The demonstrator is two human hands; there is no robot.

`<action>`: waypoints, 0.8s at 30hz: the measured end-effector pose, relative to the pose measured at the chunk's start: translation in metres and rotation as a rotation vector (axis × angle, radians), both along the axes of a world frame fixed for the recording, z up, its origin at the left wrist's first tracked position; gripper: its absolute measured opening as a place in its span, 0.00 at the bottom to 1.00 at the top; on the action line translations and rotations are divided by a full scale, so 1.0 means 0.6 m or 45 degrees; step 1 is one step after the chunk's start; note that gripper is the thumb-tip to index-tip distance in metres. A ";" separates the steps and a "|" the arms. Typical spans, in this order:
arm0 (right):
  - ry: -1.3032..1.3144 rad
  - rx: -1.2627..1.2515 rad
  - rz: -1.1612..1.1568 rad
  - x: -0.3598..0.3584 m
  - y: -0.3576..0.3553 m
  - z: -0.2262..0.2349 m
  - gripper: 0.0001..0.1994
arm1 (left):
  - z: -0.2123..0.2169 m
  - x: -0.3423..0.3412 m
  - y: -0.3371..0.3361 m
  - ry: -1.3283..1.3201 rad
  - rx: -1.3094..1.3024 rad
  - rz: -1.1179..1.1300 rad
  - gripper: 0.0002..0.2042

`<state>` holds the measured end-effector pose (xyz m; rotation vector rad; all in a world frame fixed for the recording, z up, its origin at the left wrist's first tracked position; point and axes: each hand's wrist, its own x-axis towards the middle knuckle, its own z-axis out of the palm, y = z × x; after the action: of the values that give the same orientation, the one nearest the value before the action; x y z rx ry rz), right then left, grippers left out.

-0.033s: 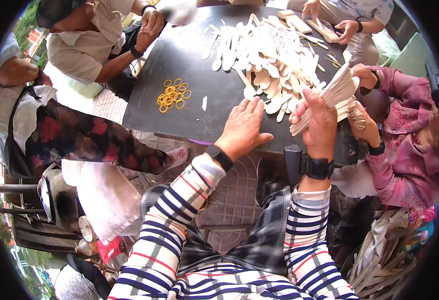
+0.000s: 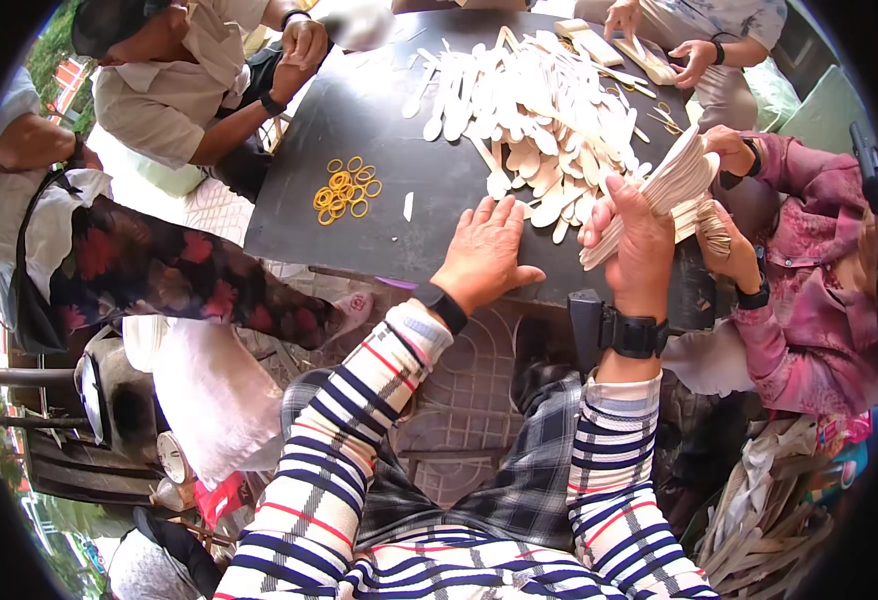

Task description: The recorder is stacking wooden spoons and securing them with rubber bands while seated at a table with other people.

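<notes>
On the dark table point(image 2: 379, 250), outdoors among seated people, the left hand point(image 2: 486, 252) lies flat and empty; the right hand point(image 2: 642, 245) clasps a stack of wooden spoons point(image 2: 674, 185), unchanged.

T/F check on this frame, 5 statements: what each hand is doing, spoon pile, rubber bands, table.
1. The right hand grips a fanned stack of wooden spoons. True.
2. The left hand holds a rubber band. False: it rests palm down on the dark table, holding nothing.
3. The yellow rubber bands lie in a loose cluster on the table, left of the left hand. True.
4. The spoon pile sits in a basket. False: it lies loose on the tabletop.
5. Both wrists are bare. False: each carries a black watch-like band.
</notes>
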<state>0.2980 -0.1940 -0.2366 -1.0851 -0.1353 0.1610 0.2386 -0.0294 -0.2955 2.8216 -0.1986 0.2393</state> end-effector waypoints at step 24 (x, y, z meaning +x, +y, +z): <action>-0.027 0.079 -0.021 -0.009 0.014 0.006 0.06 | -0.048 -0.111 0.042 -0.319 0.032 -0.069 0.11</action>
<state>0.2923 -0.1855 -0.2332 -1.0263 -0.1496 0.1297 0.1719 -0.0042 -0.3242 2.7997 -0.3341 0.5820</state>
